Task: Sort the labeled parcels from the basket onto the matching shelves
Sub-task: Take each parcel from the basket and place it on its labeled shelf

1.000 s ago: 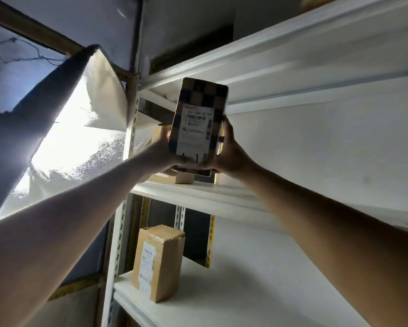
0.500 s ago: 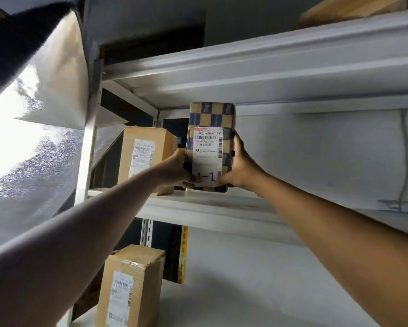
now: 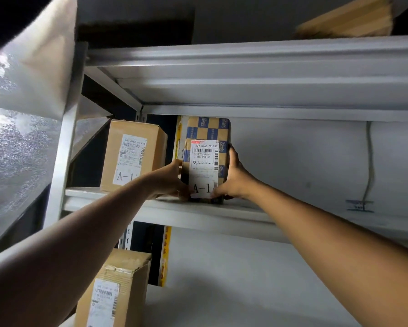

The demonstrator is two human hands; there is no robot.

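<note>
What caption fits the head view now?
Both hands, left and right, stand a checkered A-1 parcel on the shelf beside another A-1 box.

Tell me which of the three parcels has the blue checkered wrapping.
The checkered parcel held by both hands, left hand and right hand. The other two are plain brown cartons.

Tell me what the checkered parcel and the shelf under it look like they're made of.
Checkered parcel: likely printed cardboard, matte blue-and-tan squares, with a white paper label reading A-1. Shelf: probably painted metal, smooth pale grey with a folded front lip.
</note>
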